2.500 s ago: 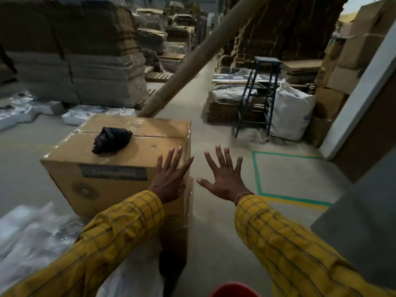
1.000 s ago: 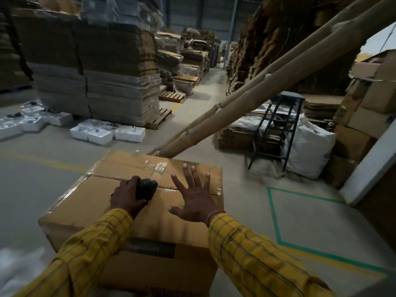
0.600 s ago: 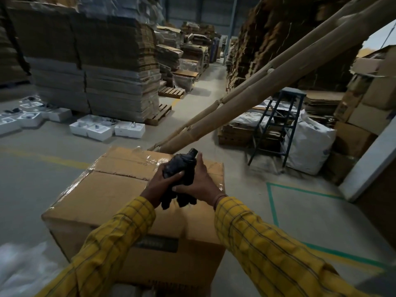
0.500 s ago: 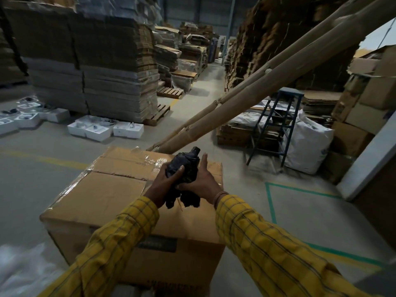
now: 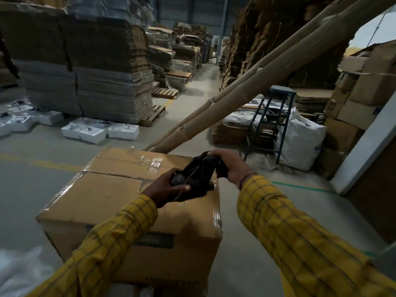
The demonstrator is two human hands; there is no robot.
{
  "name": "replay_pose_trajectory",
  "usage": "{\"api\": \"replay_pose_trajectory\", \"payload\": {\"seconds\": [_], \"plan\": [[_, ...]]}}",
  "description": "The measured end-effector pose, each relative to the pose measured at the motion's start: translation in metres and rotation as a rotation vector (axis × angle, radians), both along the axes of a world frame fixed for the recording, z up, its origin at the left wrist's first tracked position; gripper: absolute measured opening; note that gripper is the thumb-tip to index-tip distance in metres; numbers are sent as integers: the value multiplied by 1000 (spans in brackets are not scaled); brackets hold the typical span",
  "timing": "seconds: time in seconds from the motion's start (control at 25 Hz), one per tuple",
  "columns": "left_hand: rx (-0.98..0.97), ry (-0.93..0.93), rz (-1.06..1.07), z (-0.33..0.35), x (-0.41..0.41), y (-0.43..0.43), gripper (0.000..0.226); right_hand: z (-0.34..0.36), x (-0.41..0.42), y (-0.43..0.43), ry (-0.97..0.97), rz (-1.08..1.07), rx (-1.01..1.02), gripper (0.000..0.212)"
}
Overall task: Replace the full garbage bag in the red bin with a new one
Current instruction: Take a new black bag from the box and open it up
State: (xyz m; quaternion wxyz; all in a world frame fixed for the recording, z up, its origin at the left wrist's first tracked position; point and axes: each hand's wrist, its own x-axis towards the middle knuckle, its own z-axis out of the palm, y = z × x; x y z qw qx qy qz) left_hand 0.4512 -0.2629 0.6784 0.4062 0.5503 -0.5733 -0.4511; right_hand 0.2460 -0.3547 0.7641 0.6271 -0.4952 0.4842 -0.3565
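Observation:
A folded black garbage bag is held between both hands above the far right corner of a taped cardboard box. My left hand grips the bundle's near lower end. My right hand grips its far upper end, and the bundle is stretched a little between them. Both arms wear yellow checked sleeves. The red bin is out of view.
Thick bamboo poles lean across the aisle just beyond the box. A blue metal stool and a white sack stand to the right. Pallets of flat cardboard rise at the left, with white trays on the floor. Clear plastic lies bottom left.
My left hand picked the black bag off the box and my right hand joined it. Since half a second ago the hands have drawn apart, tilting and stretching the bundle.

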Motion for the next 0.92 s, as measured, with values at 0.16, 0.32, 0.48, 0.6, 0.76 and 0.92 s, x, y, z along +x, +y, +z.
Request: {"api": "replay_pose_trajectory", "payload": {"seconds": [0.16,0.32,0.48,0.6,0.76,0.92], "plan": [[-4,-109,-124,7,-5,0,64,0,-20,-11,-348,-147,173,11],[-68,62,-93,12,-15,-3,44,-11,-31,17,-281,-45,153,58],[-108,189,18,21,-29,-11,51,-26,-32,45,-397,106,249,87],[-111,187,145,28,-40,-18,44,-47,-30,39,-455,195,273,109],[-90,210,272,29,-50,-25,44,-50,-30,44,-358,371,188,90],[-83,213,305,22,-46,-30,51,-33,-38,46,93,407,9,64]]}}
